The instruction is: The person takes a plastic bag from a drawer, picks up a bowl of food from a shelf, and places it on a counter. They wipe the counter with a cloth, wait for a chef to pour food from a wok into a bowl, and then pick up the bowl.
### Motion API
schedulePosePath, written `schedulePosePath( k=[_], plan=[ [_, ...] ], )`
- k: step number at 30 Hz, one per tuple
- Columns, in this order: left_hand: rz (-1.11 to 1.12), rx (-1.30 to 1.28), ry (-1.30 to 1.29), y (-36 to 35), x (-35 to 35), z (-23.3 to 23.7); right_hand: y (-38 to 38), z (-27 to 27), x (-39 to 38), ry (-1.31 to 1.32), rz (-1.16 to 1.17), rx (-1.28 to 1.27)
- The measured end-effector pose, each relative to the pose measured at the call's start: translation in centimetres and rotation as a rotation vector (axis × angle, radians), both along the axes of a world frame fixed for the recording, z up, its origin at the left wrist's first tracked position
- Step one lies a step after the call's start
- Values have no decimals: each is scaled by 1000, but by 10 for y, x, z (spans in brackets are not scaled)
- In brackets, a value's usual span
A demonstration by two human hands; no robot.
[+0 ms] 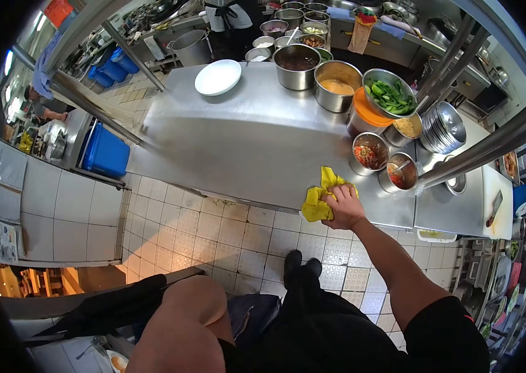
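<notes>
My right hand [345,207] presses a yellow cloth [317,204] onto the front edge of the steel counter [232,149], with its fingers closed over the cloth. Just behind it stand a steel pot of chopped red food [369,154] and another pot with a spoon [400,171]. My left arm is bent at the lower left, and its hand does not show. On the far part of the counter lies a white plate [218,78].
Pots of dark liquid [296,65] and orange sauce [337,85], a bowl of greens [390,94] and stacked steel bowls [443,127] line the counter's back right. A cutting board [497,202] holds a knife. Shelf posts cross both sides. Two other people stand beyond.
</notes>
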State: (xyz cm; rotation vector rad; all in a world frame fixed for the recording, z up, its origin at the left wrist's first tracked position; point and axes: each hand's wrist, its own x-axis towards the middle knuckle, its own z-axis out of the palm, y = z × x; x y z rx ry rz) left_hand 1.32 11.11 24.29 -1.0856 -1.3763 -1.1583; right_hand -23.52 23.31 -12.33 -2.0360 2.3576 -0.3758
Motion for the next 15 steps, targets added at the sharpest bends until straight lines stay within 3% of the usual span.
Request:
schedulePosePath(
  k=[5, 8, 10, 15],
  plan=[
    [-15, -74, 359, 5, -8, -6, 0, 1, 0, 4, 2, -9],
    [30, -16, 278, 11, 18, -11, 0, 2, 1, 4, -1, 4],
    [-19, -76, -76, 3, 21, -2, 0, 2, 0, 7, 3, 10],
    [18, 7, -51, 6, 4, 7, 0, -1, -1, -4, -1, 9]
  ],
)
